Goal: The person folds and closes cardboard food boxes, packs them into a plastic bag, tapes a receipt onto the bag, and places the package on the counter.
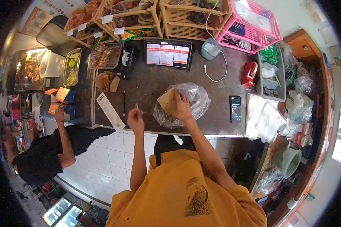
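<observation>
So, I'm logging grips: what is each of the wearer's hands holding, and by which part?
The right hand holds the brown paper packet by its right side. The left hand seems to pinch a small clear strip; by which part is unclear.

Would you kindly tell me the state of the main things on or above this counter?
Brown paper packet: folded, held by the right hand.
Clear plastic bag: crumpled, spread loosely.
Tablet: screen lit, white-and-red panels showing.
Smartphone: face up, screen lit.
White cable: near end loose, unplugged.
Receipt: laid out, printed side up.
Pen: lying down; whether capped, cannot tell.
Blue-green tub: uncovered, white contents showing.
Red tape dispenser: roll loaded.
</observation>
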Tool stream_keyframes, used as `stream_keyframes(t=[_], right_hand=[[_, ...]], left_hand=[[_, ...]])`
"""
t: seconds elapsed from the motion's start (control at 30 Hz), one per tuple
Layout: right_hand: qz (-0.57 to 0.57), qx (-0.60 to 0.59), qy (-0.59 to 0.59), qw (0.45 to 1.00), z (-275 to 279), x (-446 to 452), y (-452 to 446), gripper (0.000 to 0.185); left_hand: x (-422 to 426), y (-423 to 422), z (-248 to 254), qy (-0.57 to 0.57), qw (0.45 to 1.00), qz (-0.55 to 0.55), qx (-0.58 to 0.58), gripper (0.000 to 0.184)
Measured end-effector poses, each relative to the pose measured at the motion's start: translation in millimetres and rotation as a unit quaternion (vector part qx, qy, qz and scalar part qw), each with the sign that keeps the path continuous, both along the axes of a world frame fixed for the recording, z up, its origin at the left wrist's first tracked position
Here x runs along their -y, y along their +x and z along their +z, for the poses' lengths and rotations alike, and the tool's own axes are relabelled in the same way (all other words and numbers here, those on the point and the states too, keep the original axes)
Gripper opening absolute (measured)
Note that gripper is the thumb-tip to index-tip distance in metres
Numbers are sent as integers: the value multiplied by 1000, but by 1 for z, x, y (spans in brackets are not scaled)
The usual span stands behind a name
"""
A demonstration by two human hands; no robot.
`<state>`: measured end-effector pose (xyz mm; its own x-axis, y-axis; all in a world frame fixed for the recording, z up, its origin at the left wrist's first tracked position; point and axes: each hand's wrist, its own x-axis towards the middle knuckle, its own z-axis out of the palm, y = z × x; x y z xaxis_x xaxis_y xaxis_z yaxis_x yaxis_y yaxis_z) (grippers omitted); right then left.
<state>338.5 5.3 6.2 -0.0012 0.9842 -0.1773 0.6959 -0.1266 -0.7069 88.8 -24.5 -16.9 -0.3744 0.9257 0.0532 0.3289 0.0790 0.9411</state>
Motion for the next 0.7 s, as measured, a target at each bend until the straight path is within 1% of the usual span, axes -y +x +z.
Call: stream_keyframes(t=[0.03, 0.07, 0.13, 0.17, 0.23, 0.27, 0.33, 0.43, 0.5, 0.53, 0.63, 0.7], right_hand=[[-3, -17, 7, 1000, 2, 5, 3, 98], [-28, -15, 40, 999, -2, 12, 5, 87], [-79, -9, 106, 991, -11, 22, 6, 65], [-83, 7, 120, 989, -11, 22, 4, 58], [-91, 37, 146, 984, -11, 25, -1, 45], [-92, 9, 129, 987, -17, 24, -2, 49], [-94, -48, 93, 990, -34, 22, -2, 58], [-182, -21, 148, 972, -29, 20, -16, 38], [-188, -39, 137, 972, -21, 19, -16, 37], [-191, -49, 131, 971, -19, 19, -16, 36], [-202, -44, 125, 971, -20, 15, -15, 35], [-214, -69, 100, 969, -24, 14, -18, 34]], left_hand=[[7, -13, -8, -28, 1000, -11, 6, 14], [9, -21, -9, -57, 998, -23, 12, 15], [-3, -29, -6, -90, 980, -78, -160, 21], [-12, -29, 5, -106, 958, -105, -244, 25], [-35, -7, 27, 23, 939, -128, -317, 32], [-46, 9, 41, 89, 922, -140, -351, 36], [-55, 34, 59, 38, 934, -279, -222, 31], [-67, 69, 51, 121, 878, -368, -280, 33], [-74, 72, 25, 118, 882, -376, -259, 31], [-76, 73, 19, 116, 883, -381, -249, 29], [-77, 64, 7, 138, 862, -414, -257, 25], [-79, 62, 2, 144, 859, -423, -248, 22]])
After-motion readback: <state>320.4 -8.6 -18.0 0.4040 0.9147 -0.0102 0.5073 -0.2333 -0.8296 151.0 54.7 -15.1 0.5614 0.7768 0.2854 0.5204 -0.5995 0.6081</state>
